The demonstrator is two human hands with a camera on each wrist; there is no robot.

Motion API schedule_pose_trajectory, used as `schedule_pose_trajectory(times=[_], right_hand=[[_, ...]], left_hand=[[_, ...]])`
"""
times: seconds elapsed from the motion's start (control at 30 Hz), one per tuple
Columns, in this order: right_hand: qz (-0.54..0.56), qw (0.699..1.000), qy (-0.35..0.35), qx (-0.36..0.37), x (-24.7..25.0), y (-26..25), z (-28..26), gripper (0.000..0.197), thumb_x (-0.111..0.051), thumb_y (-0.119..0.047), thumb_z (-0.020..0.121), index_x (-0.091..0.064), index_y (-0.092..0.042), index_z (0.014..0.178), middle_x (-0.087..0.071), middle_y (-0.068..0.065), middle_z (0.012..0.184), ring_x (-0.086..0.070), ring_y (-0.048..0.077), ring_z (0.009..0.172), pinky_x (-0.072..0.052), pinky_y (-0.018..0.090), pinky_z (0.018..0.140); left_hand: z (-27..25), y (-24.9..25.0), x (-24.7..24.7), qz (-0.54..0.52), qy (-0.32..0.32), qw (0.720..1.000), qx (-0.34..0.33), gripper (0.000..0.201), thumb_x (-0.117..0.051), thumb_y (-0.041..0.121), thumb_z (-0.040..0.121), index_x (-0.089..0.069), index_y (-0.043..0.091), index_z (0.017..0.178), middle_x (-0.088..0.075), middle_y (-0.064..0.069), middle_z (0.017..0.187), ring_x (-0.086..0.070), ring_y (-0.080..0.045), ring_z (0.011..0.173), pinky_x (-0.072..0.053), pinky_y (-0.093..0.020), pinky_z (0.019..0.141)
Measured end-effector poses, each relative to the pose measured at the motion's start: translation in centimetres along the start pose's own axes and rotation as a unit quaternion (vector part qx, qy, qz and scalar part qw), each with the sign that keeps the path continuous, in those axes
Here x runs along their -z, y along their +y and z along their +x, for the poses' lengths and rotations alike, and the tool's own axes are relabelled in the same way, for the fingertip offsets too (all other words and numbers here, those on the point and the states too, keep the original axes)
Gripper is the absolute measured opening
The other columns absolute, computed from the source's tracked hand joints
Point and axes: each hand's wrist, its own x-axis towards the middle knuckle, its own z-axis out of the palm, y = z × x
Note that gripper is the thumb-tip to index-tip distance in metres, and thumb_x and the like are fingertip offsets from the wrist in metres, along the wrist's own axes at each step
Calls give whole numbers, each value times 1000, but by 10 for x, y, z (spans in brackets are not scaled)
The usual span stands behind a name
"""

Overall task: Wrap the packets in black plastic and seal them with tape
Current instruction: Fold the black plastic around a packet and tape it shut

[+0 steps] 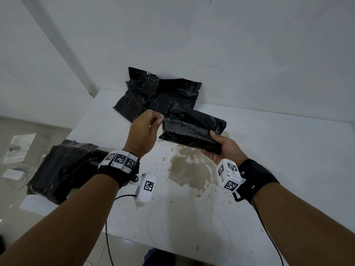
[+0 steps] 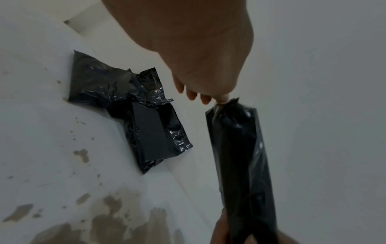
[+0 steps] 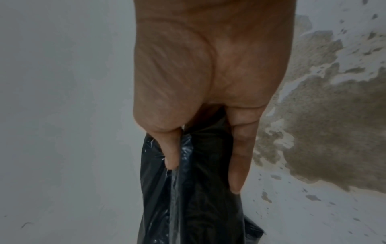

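I hold a packet wrapped in black plastic in the air above the white table. My right hand grips its near right end, thumb on top and fingers underneath. In the right wrist view the thumb and a finger clamp the crinkled plastic of the packet. My left hand pinches the far left end. The left wrist view shows its fingertips nipping the gathered plastic at the top of the packet, where glossy clear film lies along one edge.
Two more black-wrapped packets lie overlapping at the table's back by the wall, also in the left wrist view. A pile of black plastic bundles sits at the table's left edge. A brown stain marks the table's middle. Cables hang from both wrists.
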Motion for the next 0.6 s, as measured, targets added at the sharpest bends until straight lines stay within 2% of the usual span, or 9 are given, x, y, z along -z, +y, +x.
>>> schedule_pose_trajectory(times=[0.1, 0.17, 0.23, 0.33, 0.47, 0.53, 0.6], right_hand=[[-9, 1000, 5, 0, -1, 2, 3, 37, -58, -21, 96, -58, 1, 125, -69, 15, 104, -72, 22, 78, -59, 29, 57], [-18, 1000, 6, -3, -3, 3, 4, 32, -58, -22, 97, -60, 0, 121, -70, 14, 100, -71, 21, 77, -59, 29, 57], [-24, 1000, 6, -5, -4, 4, 4, 29, -58, -22, 97, -62, 0, 116, -70, 13, 98, -71, 21, 77, -59, 29, 56], [-24, 999, 22, -3, -6, 4, 5, 24, -59, -21, 97, -64, -1, 109, -72, 12, 90, -71, 21, 72, -59, 28, 54], [-21, 999, 33, -3, -4, 3, 4, 21, -59, -20, 97, -64, -1, 104, -72, 11, 86, -71, 20, 68, -59, 28, 53], [-23, 999, 34, -6, -5, 3, 4, 22, -59, -21, 97, -64, -1, 106, -70, 12, 90, -71, 20, 69, -59, 28, 53], [-25, 999, 32, -8, -6, 3, 4, 22, -60, -21, 97, -64, -1, 106, -70, 12, 91, -71, 20, 69, -58, 28, 53]], left_hand=[[-5, -7, -3, 71, 22, 997, -14, 17, -50, 16, 99, -56, 5, 87, -57, -1, 75, -49, -17, 65, -35, -27, 59], [-6, -10, -3, 99, 23, 995, -13, 17, -49, 16, 100, -55, 6, 88, -60, -6, 79, -52, -22, 66, -39, -32, 58], [-7, -10, -2, 113, 23, 993, -8, 15, -50, 13, 100, -54, 6, 88, -58, -5, 79, -50, -21, 66, -36, -31, 59], [-6, -8, 2, 70, 9, 997, 9, 14, -46, 12, 100, -56, 7, 91, -55, 1, 82, -47, -15, 71, -33, -25, 65], [-3, -13, 8, 54, -46, 994, -88, 19, -49, 18, 98, -61, 3, 95, -59, -4, 87, -53, -17, 76, -42, -22, 69], [0, -15, 9, 80, -44, 988, -123, 17, -53, 16, 97, -62, 2, 95, -60, -5, 87, -50, -15, 77, -38, -17, 70], [3, -15, 10, 109, -21, 981, -156, 13, -55, 11, 95, -64, 1, 93, -59, -7, 83, -49, -18, 75, -36, -18, 69]])
